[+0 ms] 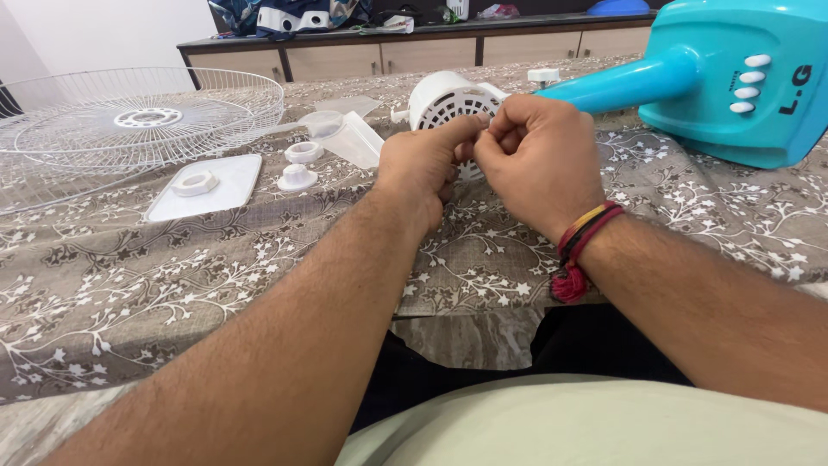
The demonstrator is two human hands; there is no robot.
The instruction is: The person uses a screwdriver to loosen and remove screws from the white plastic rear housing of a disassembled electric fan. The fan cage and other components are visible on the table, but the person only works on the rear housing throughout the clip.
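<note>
Both hands met at the white motor housing [444, 97], left of the teal fan stand [733, 78]. The left hand [423, 164] and right hand [535, 155] were curled, fingertips pinched together against it; anything held was hidden.

light: bright and even, as in daytime
shadows: soft ones are seen under the left hand [423, 168] and right hand [539, 160]
glare: shine is seen on the blue fan base [733, 78]
blur: almost none
edges: the wire fan guard [129, 129] is stretched wide
far back: the cabinet [388, 53] is less sharp
</note>
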